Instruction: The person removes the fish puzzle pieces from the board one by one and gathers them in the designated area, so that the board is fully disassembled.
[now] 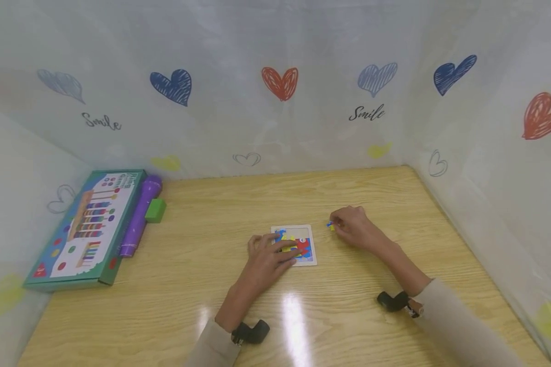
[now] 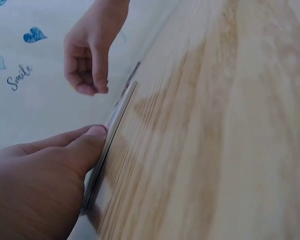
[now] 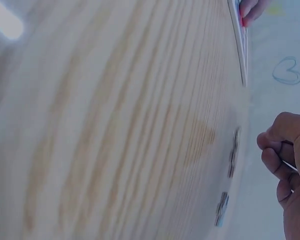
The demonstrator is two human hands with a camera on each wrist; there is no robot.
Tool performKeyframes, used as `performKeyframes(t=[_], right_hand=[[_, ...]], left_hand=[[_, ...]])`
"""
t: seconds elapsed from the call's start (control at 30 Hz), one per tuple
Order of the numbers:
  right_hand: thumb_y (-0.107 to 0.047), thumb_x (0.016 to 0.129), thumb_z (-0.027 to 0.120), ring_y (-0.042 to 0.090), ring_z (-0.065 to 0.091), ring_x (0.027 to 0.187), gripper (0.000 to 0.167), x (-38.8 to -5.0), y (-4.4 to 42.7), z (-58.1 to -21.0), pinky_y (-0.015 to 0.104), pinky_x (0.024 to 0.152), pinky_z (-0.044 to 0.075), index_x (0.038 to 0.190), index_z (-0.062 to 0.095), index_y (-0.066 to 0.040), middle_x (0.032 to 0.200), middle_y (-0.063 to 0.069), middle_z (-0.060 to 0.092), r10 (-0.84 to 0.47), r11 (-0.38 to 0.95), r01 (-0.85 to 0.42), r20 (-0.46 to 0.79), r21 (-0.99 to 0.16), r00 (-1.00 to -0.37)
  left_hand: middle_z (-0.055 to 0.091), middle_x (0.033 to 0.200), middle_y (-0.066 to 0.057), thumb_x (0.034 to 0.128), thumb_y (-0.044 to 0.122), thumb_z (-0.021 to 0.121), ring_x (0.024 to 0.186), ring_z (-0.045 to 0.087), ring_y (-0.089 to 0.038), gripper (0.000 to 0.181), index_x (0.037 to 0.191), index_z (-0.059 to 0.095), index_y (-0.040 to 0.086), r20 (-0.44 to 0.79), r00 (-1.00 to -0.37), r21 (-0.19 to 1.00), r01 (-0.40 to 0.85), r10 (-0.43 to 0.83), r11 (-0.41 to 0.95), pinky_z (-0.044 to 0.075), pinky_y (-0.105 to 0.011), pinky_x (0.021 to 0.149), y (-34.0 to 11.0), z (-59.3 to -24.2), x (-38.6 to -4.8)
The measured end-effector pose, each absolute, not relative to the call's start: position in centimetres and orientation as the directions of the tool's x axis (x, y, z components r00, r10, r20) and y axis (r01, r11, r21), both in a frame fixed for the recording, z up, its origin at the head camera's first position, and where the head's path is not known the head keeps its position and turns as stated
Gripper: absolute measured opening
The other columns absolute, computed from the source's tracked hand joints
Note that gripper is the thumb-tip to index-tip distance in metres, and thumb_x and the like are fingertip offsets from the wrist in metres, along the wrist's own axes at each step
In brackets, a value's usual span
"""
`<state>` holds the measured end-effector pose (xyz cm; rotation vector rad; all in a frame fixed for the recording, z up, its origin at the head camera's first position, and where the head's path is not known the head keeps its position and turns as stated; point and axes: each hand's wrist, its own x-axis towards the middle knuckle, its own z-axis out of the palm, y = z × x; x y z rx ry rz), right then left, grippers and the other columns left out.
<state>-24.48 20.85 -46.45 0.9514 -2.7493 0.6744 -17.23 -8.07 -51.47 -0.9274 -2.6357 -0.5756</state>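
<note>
A small square picture board (image 1: 306, 263) with blue, yellow and red pieces lies on the table, part of its recess bare. My left hand (image 1: 267, 262) rests over its left side, fingers spread across the pieces; in the left wrist view that hand (image 2: 45, 175) touches the board's edge (image 2: 121, 107). My right hand (image 1: 355, 228) hovers right of the board, fingers curled, thumb against index finger, beside a tiny coloured piece (image 1: 330, 225). The right wrist view shows two pieces (image 3: 233, 152) on the table near this hand (image 3: 295, 160); whether it pinches one is hidden.
On the table's left lie a green-edged game box (image 1: 89, 229), a purple cylinder-like toy (image 1: 140, 216) and a green block (image 1: 155, 210). Pale sheets printed with hearts (image 1: 280, 83) and "Smile" stand behind the table and along its sides.
</note>
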Motion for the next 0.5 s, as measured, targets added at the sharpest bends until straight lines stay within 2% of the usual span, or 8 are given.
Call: performKeyframes(t=[0.27, 0.5], right_hand=[[0.003, 0.086, 0.069, 0.021, 0.063, 0.087, 0.012, -23.6, 18.9, -46.5, 0.043, 0.081, 0.037, 0.098, 0.070, -0.001, 0.092, 0.004, 0.070, -0.572, 0.638, -0.652, 0.314, -0.409, -0.758], [-0.001, 0.089, 0.067, 0.020, 0.061, 0.091, 0.012, -23.3, 17.1, -46.3, 0.042, 0.083, 0.037, 0.101, 0.069, -0.003, 0.095, 0.002, 0.069, -0.597, 0.618, -0.659, 0.289, -0.429, -0.748]], left_hand=[[0.064, 0.130, 0.011, 0.0982, 0.032, 0.065, 0.116, 0.051, -0.018, 0.026, 0.123, 0.073, 0.033, 0.391, -0.742, 0.213, 0.648, 0.544, 0.731, 0.028, -0.056, 0.100, -7.7, -51.2, -16.9], [0.065, 0.129, 0.011, 0.0957, 0.029, 0.069, 0.110, 0.054, -0.017, 0.026, 0.120, 0.074, 0.033, 0.383, -0.750, 0.171, 0.631, 0.539, 0.757, 0.030, -0.053, 0.099, -7.5, -51.0, -16.6]])
